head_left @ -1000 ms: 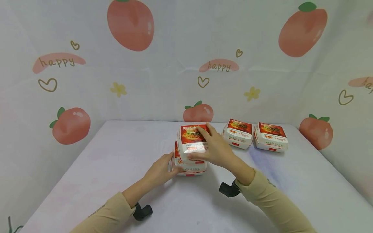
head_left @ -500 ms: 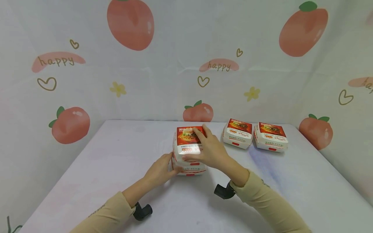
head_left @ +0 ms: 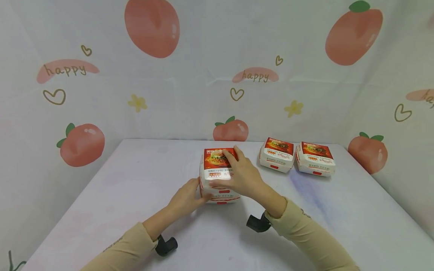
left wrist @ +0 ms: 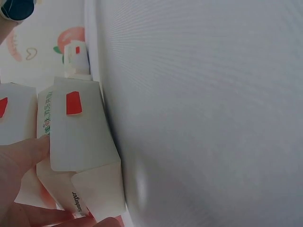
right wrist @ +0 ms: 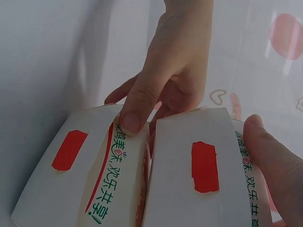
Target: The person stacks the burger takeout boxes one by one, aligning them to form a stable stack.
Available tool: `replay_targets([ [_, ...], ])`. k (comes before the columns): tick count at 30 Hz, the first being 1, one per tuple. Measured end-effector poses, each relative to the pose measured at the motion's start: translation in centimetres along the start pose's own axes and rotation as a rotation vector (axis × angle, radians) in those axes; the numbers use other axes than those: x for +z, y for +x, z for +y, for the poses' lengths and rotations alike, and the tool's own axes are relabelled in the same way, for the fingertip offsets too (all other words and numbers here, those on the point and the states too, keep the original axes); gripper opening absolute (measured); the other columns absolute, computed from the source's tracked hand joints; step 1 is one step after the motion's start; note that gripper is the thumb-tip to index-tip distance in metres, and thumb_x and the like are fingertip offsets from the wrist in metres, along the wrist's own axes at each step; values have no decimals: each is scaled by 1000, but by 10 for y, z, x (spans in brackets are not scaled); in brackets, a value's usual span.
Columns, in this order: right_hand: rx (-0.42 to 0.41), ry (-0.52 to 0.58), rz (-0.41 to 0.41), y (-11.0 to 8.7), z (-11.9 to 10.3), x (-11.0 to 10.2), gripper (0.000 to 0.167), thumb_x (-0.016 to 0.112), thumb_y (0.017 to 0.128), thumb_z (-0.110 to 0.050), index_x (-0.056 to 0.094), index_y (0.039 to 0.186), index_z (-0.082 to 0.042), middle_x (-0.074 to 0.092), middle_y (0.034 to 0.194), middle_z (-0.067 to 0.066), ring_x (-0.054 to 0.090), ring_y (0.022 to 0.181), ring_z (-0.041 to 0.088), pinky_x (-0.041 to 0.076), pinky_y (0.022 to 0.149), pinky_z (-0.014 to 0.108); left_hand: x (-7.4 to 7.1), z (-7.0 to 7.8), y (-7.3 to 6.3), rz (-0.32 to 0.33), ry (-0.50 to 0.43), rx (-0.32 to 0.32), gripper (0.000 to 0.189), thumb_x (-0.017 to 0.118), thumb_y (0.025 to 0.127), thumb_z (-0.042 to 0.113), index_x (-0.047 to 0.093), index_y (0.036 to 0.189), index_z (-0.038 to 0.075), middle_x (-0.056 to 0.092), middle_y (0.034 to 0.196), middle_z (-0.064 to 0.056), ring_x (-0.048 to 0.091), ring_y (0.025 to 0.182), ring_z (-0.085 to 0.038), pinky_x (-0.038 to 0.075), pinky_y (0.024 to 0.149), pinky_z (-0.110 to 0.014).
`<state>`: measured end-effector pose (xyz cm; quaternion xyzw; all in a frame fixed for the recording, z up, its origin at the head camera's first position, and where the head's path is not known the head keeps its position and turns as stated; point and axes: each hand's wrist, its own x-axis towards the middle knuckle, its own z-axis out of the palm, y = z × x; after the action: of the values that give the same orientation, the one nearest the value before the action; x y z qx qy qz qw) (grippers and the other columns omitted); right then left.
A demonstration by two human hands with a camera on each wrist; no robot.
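Note:
Two white paper burger boxes with red picture lids stand one over the other at the middle of the table. My right hand (head_left: 245,176) grips the upper burger box (head_left: 215,162), thumb on its front and fingers over the top and far side. Below it, the lower burger box (head_left: 223,197) rests on the table, held by my left hand (head_left: 185,198) at its left front corner. The left thumb (right wrist: 134,113) presses its front in the right wrist view. A narrow gap shows there between the lower box and the upper box (right wrist: 182,175).
Two more burger boxes stand side by side at the back right, a nearer-centre one (head_left: 276,155) and one farther right (head_left: 315,159). Behind the white table (head_left: 135,180) hangs a printed curtain (head_left: 190,98). A black camera (head_left: 259,223) sits under each wrist.
My right hand has brought the upper burger box left and down, so it now sits squarely over the lower one. The left hand and lower box have stayed in place.

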<state>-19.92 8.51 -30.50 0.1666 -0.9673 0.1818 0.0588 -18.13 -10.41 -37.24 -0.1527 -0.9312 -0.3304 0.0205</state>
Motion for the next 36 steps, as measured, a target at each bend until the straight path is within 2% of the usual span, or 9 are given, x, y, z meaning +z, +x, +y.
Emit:
replay_targets([
  [16,16,-15,-18,0,-2,1,101,67,69,-68,29,147,-17,19,154,17,45,127,40,50,91,49,1,0,1,6,-11,10,50,71,82,26,53,126,9,61,120,-10,55,119,-28,46,99,-48],
  [22,15,-22,-22,1,-2,2,100,66,70,-68,29,147,-16,19,154,18,41,132,36,50,92,48,0,0,0,7,-6,-4,52,70,83,27,52,128,9,60,122,-11,54,120,-29,47,98,-48],
  [36,21,-25,-36,1,-3,0,100,65,70,-69,28,147,-17,18,154,19,36,136,33,53,86,45,0,-1,-1,6,0,-9,55,68,84,32,50,131,10,60,125,-11,53,121,-31,48,97,-50],
])
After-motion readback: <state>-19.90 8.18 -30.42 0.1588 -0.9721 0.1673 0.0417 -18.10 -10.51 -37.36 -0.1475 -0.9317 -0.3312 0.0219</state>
